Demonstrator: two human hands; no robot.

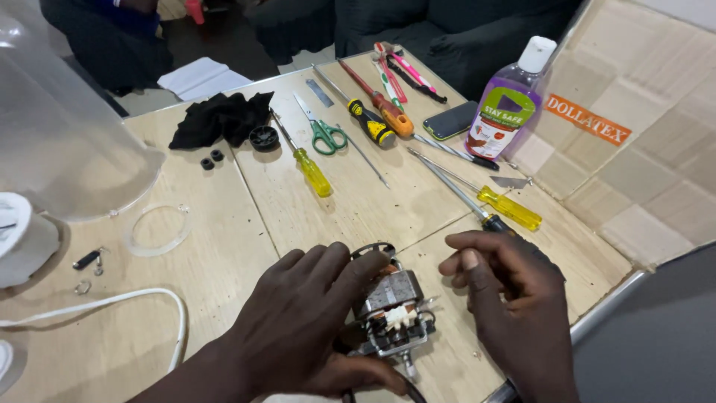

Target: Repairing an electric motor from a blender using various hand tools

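The motor [393,312] sits near the front edge of the worktop [224,246], between the person's two hands. The left hand [302,328] is wrapped round the motor's left side, fingers curled over the top and thumb low in front, clamping it in place. The right hand [507,298] hangs just right of the motor, apart from it, its fingers drawn together toward the thumb; a black-handled screwdriver [477,211] runs out from behind it, but I cannot tell whether the hand grips the handle or only covers it.

From where I stand, the sound way to work here looks to be keeping the left hand firm so the motor cannot roll, with its fingertips off the copper windings and the white connector. Any tool should come in straight and square from the right, since a slip would land on the holding hand.

Beyond the motor lie two yellow screwdrivers [313,173], green scissors [324,134], a black cloth [220,118] and a purple bottle [507,104]. Left of the motor a white cord [119,302] loops across the wood.
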